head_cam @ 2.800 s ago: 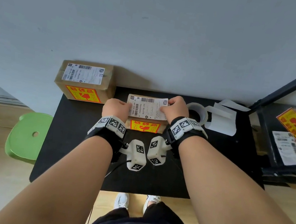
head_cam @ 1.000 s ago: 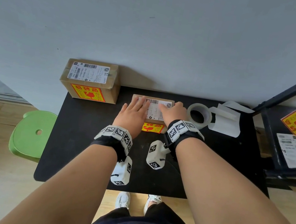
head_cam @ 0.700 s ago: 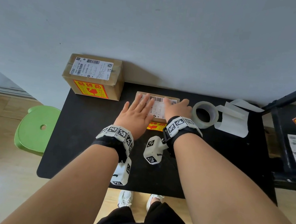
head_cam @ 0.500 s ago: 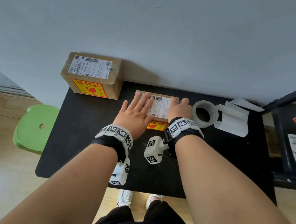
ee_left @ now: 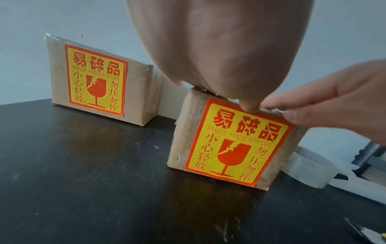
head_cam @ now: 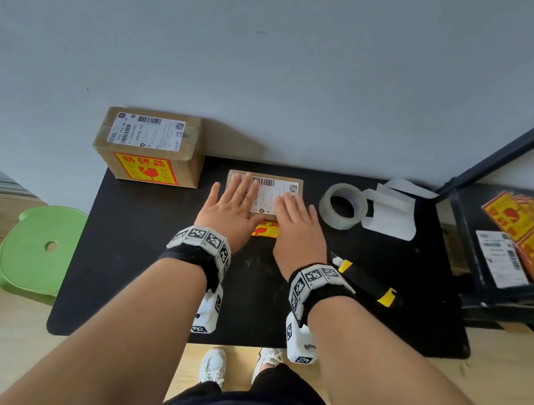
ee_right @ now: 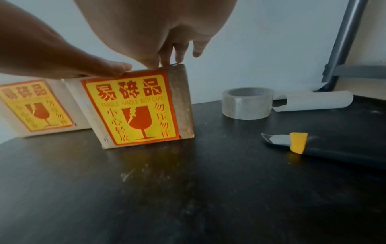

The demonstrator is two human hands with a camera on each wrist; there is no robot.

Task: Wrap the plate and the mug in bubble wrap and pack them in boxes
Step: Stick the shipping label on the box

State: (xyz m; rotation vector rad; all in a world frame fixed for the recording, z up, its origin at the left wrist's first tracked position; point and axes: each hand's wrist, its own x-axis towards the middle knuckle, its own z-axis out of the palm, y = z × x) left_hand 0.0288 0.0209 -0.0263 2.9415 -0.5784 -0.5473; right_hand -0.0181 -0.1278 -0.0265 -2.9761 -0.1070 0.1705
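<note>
Two boxes stand on the table: one [head_cam: 151, 147] at the back left, one [head_cam: 266, 185] under the hands. Two hands lie flat on that box, left [head_cam: 231, 209] and right [head_cam: 296, 227]. Each box carries one fragile sticker and one shipping label. There is one tape roll [head_cam: 343, 206], one knife [head_cam: 368, 283], and one green stool [head_cam: 38, 251].

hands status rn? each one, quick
Left hand: open, fingers flat, pressing the shipping label on the small box.
Right hand: open, fingers flat on the same label.
</note>
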